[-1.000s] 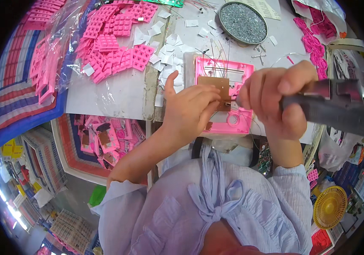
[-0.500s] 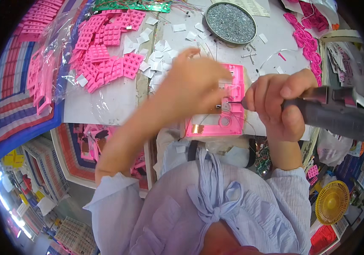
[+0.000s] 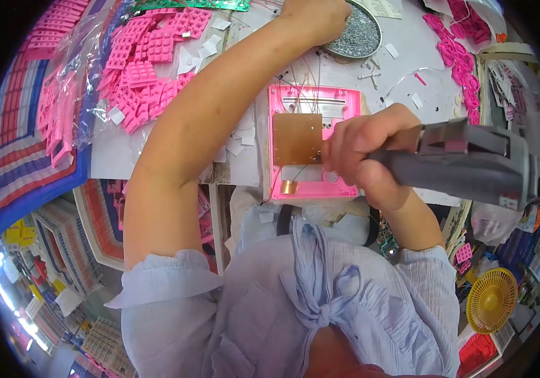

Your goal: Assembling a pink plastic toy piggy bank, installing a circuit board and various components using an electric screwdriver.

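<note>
My right hand [image 3: 374, 151] is wrapped round a grey and black electric screwdriver [image 3: 465, 167], its body pointing right. The tool's tip is hidden behind my fingers, over a brown circuit board [image 3: 297, 138]. That board lies in a pink plastic housing [image 3: 274, 104], with thin wires running out at its far side. Stretched away from me, my left hand [image 3: 320, 22] reaches over the left part of a round dish [image 3: 381, 44] full of small silvery screws [image 3: 359, 38]. Its fingertips are mostly hidden, and I cannot tell whether they pinch anything.
Pink keypads [image 3: 137, 72] are heaped at the left beside white paper pieces [image 3: 210, 47]. A green circuit board [image 3: 219, 5] lies at the far edge. Pink cord bundles [image 3: 456, 60] line the right side. Below the table at left stands a bin [image 3: 103, 233] holding pink parts.
My left hand has moved from above the housing, away from me, to the screw dish, uncovering the brown board. My right hand and the screwdriver have shifted left over the housing.
</note>
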`<state>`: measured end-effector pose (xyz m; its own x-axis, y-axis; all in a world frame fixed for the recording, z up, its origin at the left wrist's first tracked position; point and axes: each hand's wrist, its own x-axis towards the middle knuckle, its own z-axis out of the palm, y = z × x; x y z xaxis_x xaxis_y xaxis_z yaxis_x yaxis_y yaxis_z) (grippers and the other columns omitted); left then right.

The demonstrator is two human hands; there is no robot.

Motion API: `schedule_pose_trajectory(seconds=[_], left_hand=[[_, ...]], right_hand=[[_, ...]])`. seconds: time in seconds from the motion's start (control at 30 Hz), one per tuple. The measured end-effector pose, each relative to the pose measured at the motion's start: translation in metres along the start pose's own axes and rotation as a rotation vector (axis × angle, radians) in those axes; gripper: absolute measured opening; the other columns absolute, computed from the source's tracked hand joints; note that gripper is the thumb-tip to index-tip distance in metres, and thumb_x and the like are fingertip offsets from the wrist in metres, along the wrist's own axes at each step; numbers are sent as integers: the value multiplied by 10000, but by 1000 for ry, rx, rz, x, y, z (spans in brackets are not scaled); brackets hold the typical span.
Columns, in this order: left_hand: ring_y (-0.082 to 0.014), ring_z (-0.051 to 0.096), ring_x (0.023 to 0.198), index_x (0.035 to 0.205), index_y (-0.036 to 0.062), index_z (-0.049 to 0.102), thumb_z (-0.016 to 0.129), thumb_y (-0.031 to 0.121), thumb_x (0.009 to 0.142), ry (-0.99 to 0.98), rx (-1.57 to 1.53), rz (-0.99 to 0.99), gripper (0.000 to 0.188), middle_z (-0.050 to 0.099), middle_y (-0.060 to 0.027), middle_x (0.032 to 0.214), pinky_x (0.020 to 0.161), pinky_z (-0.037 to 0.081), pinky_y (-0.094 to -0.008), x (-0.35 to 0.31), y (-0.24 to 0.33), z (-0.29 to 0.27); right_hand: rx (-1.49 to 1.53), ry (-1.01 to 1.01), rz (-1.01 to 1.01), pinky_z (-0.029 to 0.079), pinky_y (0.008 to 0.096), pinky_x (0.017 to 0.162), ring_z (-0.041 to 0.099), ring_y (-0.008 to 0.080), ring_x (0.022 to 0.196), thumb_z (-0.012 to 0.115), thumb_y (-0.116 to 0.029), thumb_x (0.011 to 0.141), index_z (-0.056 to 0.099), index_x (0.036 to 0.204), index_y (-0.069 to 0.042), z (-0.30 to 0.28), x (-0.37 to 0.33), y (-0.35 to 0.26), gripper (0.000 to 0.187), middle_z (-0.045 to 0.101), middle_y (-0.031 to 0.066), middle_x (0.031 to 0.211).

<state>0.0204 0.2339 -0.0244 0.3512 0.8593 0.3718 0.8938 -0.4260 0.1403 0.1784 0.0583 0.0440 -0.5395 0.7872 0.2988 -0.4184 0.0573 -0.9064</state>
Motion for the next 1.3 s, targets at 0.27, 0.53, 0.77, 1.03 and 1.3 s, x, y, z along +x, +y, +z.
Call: schedule_pose_trajectory(seconds=[0.27, 0.53, 0.77, 1.03, 1.3], left_hand=[[-330, 682, 784, 840, 72, 723, 620, 274, 879, 70, -448, -157, 231, 708, -155, 807, 777, 475, -491, -57, 9, -55], [-248, 602, 714, 803, 86, 641, 713, 155, 847, 166, -594, -196, 109, 645, -50, 767, 725, 407, -392, -184, 28, -108], [-188, 636, 943, 912, 140, 686, 758, 146, 802, 138, -590, -137, 132, 694, 21, 947, 919, 344, -428, -230, 64, -103], [-187, 666, 1012, 924, 150, 670, 791, 107, 786, 76, -502, -105, 189, 713, 19, 942, 1024, 301, -464, -232, 75, -97], [-254, 668, 960, 860, 110, 625, 818, 37, 712, 178, -724, -119, 253, 705, -43, 974, 855, 475, -387, -204, 92, -99]], right_hand=[[-15, -151, 36, 486, 356, 592, 505, 145, 573, 701, -203, 966, 442, 1050, -102, 12, 11, 3, 291, 520, 33, 653], [-220, -270, 22, 494, 379, 619, 508, 178, 589, 680, -75, 933, 458, 989, -86, 20, 9, 8, 229, 521, 43, 668], [-213, -262, -59, 473, 372, 551, 518, 186, 567, 676, -82, 934, 495, 1053, -71, 14, 14, 9, 217, 520, 36, 635], [-26, 123, -18, 489, 280, 563, 577, 124, 611, 665, 2, 893, 537, 1039, 12, -34, -2, 1, 194, 626, 106, 756], [89, -55, -156, 511, 336, 598, 515, 128, 581, 607, 4, 915, 474, 1088, -12, -26, 6, -5, 219, 578, 83, 745]])
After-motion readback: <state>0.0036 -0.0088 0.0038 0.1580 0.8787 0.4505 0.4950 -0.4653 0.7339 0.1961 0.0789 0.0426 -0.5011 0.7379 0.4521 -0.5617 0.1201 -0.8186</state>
